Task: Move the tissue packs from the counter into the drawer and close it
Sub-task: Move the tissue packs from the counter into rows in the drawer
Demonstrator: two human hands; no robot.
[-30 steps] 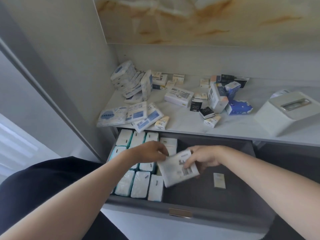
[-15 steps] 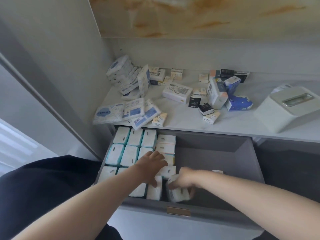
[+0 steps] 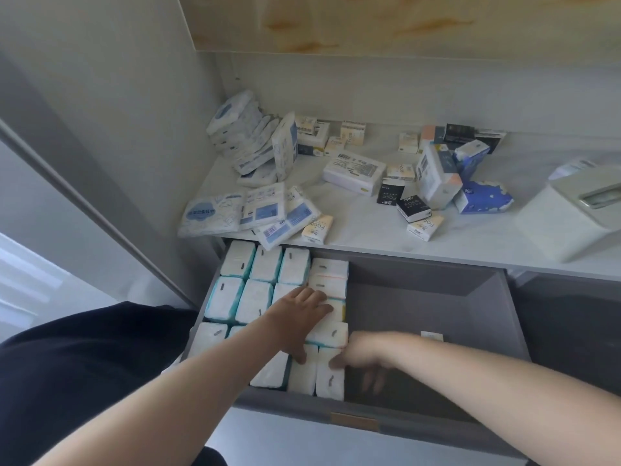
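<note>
Drawer [image 3: 437, 284]: one, open; about 13 white tissue packs [image 3: 265, 264] visible inside, plus one small pack [image 3: 431, 336]. Counter [image 3: 369, 227]: roughly 25 packs, two black [image 3: 391, 191]. One white box [image 3: 568, 213]. Two hands.

1. Your counter [image 3: 369, 237], pale marble top: loose tissue packs [image 3: 265, 210] scattered left to centre, some stacked leaning at the back-left corner.
2. 1 white dispenser box [image 3: 571, 213] at right.
3. Open grey drawer [image 3: 420, 307] below: white packs [image 3: 265, 264] in rows, left side.
</note>
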